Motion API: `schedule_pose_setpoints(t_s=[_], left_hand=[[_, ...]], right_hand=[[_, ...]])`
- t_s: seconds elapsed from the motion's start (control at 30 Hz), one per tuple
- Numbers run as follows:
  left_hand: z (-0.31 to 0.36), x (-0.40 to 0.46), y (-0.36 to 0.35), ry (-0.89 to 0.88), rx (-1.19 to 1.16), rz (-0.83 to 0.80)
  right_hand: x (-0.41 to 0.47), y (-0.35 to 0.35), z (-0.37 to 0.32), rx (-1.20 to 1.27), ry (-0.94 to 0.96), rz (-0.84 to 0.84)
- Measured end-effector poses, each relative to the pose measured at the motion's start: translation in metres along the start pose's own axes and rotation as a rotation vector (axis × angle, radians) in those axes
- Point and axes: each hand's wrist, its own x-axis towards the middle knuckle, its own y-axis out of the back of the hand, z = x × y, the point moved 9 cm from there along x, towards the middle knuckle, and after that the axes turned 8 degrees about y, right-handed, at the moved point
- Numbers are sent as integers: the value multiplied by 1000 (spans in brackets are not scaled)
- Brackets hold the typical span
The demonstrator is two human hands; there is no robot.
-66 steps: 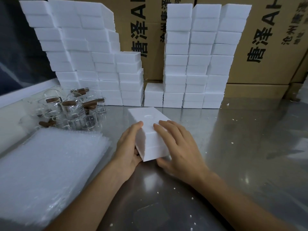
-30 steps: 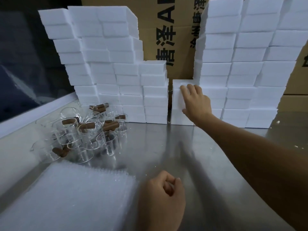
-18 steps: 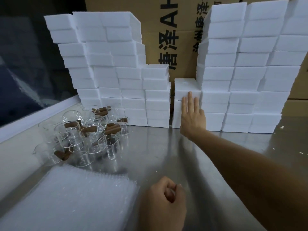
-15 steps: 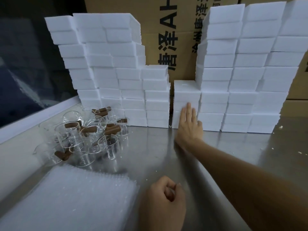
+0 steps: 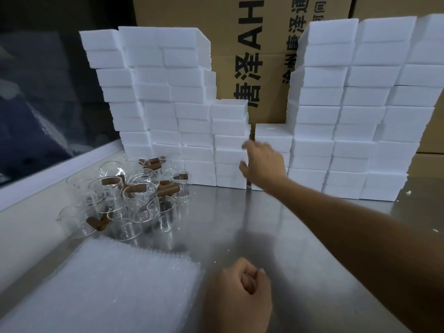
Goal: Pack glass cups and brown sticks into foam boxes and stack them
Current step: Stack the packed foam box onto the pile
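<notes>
Foam boxes plain white, stacked in stepped columns, right hand loosely spread at short middle stack, left hand fisted, nothing held.

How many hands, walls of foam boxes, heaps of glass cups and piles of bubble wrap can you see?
Hands: 2, the left hand and the right hand
Walls of foam boxes: 2, the left wall and the right wall
Heaps of glass cups: 1
Piles of bubble wrap: 1
Total: 6
</notes>
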Motion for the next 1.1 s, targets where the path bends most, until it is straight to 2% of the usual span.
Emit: schedule_pose_setpoints(t_s=[0.1,0.3,0.5,0.57,0.7,0.77,0.93,1.1], left_hand=[[1,0,0,-23,-15,1],[-1,1,-2,-83,8,45],[-1,3,-4,-122,-36,30],[-1,4,-5,-159,-39,21],[-1,6,-5,-211,-30,12],[-1,6,-6,-197,-26,-16],[-3,7,-8,-94,-13,-57],[-2,4,-3,4,-44,-1]], right_hand=[[53,44,-8,-122,97,174],[106,40,4,-208,12,-11],[119,39,9,-208,-28,-39],[124,42,3,-236,31,-40],[122,39,-23,-453,299,52],[118,34,-25,-512,318,72],[114,29,-12,-375,194,64],[80,56,-1,-292,176,207]])
